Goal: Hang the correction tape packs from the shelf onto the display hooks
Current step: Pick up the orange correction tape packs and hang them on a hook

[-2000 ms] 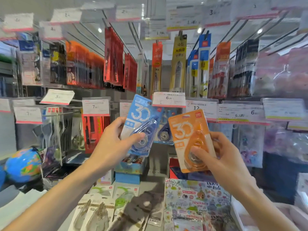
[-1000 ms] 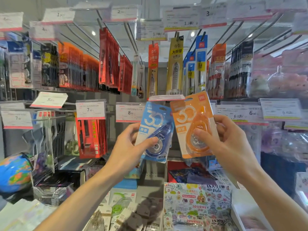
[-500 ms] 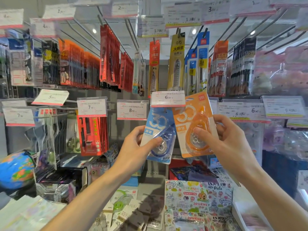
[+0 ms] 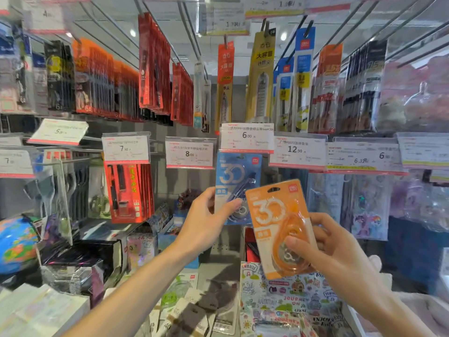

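Observation:
A blue correction tape pack [image 4: 234, 176] hangs upright right under the 6.00 price tag [image 4: 246, 138], its top edge tucked behind the tag. My left hand [image 4: 206, 220] pinches the pack's lower left edge, thumb across the front. My right hand [image 4: 328, 254] grips an orange correction tape pack [image 4: 274, 215] lower and to the right, tilted slightly, its hang hole free and below the tag. The hook itself is hidden behind the tag.
More price tags run along the hook row, 8.00 [image 4: 189, 153] to the left and 12.90 [image 4: 296, 149] to the right. Red packs [image 4: 128, 190] hang left. Below lie green tape packs [image 4: 175, 293], a sticker book [image 4: 291, 297] and a globe [image 4: 17, 244].
The blue pack has moved up under the 6.00 tag and stays there in my left hand. My right hand has dropped down and right with the orange pack, away from the tag.

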A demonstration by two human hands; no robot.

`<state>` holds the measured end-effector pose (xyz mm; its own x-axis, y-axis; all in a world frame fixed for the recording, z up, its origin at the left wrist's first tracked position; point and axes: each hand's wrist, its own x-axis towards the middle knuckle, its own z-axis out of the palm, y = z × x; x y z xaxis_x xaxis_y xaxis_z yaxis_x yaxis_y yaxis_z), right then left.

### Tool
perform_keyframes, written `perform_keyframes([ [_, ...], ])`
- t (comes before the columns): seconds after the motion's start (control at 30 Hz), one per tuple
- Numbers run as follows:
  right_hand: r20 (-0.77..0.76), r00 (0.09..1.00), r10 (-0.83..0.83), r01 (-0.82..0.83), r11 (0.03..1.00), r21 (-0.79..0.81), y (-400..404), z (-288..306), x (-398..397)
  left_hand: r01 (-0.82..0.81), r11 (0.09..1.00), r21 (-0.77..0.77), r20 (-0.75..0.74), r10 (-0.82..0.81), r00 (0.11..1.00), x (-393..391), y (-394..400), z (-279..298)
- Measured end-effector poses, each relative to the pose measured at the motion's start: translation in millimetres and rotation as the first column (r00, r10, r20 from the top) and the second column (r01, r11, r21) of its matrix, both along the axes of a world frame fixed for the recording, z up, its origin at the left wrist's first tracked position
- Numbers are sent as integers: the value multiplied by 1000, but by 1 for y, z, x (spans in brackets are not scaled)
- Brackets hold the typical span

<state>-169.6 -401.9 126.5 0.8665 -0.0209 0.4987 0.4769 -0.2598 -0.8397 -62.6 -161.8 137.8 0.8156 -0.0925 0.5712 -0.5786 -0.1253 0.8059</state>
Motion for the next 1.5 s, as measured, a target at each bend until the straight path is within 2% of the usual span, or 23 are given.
perform_keyframes([
  [0.3,-69,997,-17,23,995,93,-13,-13,11,-25,998,-50,-119,19,993,60,-19,1],
  [0.5,-75,997,8,0,994,105,-13,-13,11,-14,1000,-28,-129,10,992,70,-19,-1],
  [0.63,-58,998,31,-26,995,95,-10,-13,10,14,999,34,-118,-10,993,52,-5,-1],
  [0.77,-27,998,51,-48,994,95,-3,-13,12,-86,987,137,-96,100,990,22,25,-5],
  [0.9,-31,995,93,-90,991,99,4,-13,15,-252,936,246,81,239,968,-17,55,0],
  [1.0,-25,993,115,-112,989,101,9,-11,16,-334,898,286,242,270,932,-45,61,22],
  [1.23,-11,991,137,-135,985,110,14,-3,11,-497,816,296,644,213,734,-66,42,86],
  [1.37,-15,989,144,-141,981,132,10,2,6,-570,735,367,701,184,689,-59,29,108],
  [1.5,-6,989,145,-143,981,130,6,3,4,-562,756,336,724,174,668,-56,29,113],
])
